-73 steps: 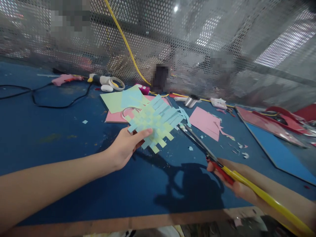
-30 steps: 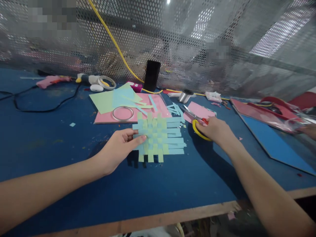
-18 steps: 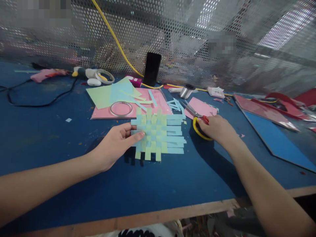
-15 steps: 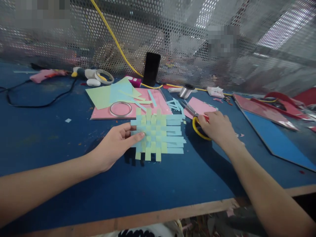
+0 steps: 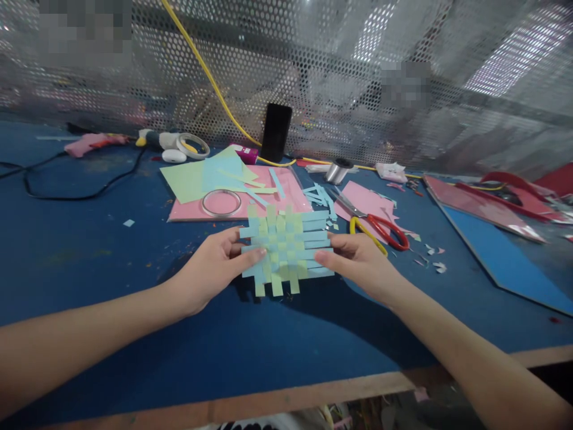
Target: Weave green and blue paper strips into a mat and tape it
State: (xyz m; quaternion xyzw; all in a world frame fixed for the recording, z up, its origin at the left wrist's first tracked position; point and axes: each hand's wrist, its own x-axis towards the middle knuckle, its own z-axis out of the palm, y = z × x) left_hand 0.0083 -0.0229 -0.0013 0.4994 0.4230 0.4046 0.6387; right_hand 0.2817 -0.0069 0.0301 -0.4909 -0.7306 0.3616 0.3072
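Observation:
A woven mat of blue and green paper strips is held up off the blue table between both hands. My left hand pinches its left edge, thumb on top. At the right edge, my right hand grips the loose blue strip ends, its thumb on their upper face. Scissors with red and yellow handles lie just beyond my right hand, blades on pink paper.
Behind the mat, green paper and a clear ring lie on a pink pack. A phone leans on the mesh wall. Blue strips, a wire spool, a pink glue gun and a blue board lie around.
My right hand has let go of the scissors, moved left and taken hold of the mat's right side. The scissors now lie on the table. My left hand keeps its grip.

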